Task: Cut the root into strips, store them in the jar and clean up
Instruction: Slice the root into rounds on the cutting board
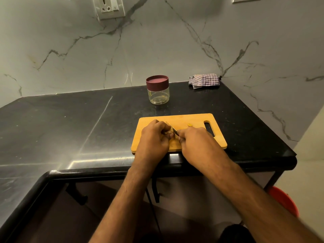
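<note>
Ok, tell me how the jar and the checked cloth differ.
The jar stands upright, behind the cutting board; the checked cloth lies crumpled in the far corner against the wall. The jar is clear and rigid with a maroon lid on; the cloth is soft, with a blue-and-white check. Both rest untouched on the black counter.

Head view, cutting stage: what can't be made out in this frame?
- Root: mostly hidden under the left hand; its shape and how much is cut cannot be told.
- Knife: only a bit of blade shows; the handle is hidden inside the right hand.
- Yellow bit on the cutting board: too small to identify.
- Jar: looks empty, but reflections blur it.
</note>
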`<state>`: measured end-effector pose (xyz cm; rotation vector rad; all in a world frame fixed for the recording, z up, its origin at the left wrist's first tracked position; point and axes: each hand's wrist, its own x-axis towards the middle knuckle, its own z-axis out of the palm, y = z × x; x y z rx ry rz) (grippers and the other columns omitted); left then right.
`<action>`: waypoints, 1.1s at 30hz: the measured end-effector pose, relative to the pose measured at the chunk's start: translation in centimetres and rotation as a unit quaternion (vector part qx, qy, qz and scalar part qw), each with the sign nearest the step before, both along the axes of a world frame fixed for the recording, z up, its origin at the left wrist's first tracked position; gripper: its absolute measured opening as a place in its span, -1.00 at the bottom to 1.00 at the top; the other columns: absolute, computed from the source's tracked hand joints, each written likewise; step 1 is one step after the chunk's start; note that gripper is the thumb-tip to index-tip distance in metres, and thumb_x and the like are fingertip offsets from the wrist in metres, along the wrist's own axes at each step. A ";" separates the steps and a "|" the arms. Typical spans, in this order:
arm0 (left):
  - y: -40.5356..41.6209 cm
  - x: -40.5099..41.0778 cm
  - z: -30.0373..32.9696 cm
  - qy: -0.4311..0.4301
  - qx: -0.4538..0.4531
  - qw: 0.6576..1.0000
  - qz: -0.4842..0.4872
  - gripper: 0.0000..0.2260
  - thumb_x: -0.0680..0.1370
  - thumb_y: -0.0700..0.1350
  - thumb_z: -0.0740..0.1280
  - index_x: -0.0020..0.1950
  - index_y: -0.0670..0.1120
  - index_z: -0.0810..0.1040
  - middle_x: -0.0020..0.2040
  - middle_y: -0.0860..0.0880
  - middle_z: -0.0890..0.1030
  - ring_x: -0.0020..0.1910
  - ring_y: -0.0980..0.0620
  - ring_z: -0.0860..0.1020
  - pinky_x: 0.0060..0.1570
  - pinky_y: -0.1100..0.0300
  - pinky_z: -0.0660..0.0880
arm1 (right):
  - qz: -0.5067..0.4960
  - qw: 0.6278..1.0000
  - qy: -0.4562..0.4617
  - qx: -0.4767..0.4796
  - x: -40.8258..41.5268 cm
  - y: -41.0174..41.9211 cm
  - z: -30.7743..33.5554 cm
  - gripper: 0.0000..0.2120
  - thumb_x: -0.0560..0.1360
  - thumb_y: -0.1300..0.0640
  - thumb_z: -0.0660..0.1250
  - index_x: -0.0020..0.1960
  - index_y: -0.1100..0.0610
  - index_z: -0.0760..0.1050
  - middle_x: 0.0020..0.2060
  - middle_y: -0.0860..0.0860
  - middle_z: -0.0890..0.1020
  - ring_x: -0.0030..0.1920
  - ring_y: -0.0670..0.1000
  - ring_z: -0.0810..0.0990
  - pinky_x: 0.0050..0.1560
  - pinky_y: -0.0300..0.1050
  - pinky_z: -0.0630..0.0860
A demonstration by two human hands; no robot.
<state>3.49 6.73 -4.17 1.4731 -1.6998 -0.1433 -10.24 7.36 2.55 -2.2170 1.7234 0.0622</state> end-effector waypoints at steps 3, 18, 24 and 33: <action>0.1 -0.1 0.0 0.003 0.009 1.000 0.004 -0.89 0.53 -0.21 0.46 0.05 -0.13 0.66 -0.02 0.02 0.60 -0.06 0.11 0.58 -0.01 0.28 0.55 | -0.003 0.999 -0.034 -0.039 -1.4 2.1 -1.1 -0.65 0.53 0.14 0.33 0.30 -0.01 0.46 0.06 0.07 0.57 0.02 0.07 0.55 -0.01 -0.07 0.54; 0.8 -0.4 0.4 -0.035 0.035 0.999 -0.006 -0.77 0.61 -0.07 0.36 0.25 0.02 0.46 0.15 0.08 0.55 0.09 0.14 0.50 0.13 0.21 0.49 | -0.029 0.974 -0.114 -0.195 -3.9 3.3 -3.2 -0.76 0.59 0.10 0.16 0.19 -0.06 0.52 -0.16 -0.05 0.58 -0.17 -0.04 0.53 -0.18 -0.12 0.54; 1.0 0.1 0.3 0.014 0.014 1.000 0.008 -0.83 0.55 -0.08 0.45 0.12 -0.06 0.65 0.05 0.09 0.62 0.00 0.19 0.56 -0.06 0.45 0.47 | -0.016 0.964 -0.168 -0.205 -3.8 3.5 -3.0 -0.77 0.62 0.08 0.16 0.22 0.00 0.51 -0.13 -0.04 0.61 -0.17 -0.05 0.56 -0.10 -0.11 0.59; 0.9 0.2 0.2 0.058 0.004 0.998 0.013 -0.80 0.50 -0.12 0.51 0.11 -0.09 0.71 0.03 0.10 0.63 0.00 0.18 0.61 0.04 0.36 0.55 | 0.014 0.961 -0.184 -0.204 -3.4 3.9 -3.0 -0.73 0.63 0.06 0.14 0.27 -0.03 0.48 -0.07 -0.04 0.62 -0.12 -0.06 0.57 -0.09 -0.17 0.55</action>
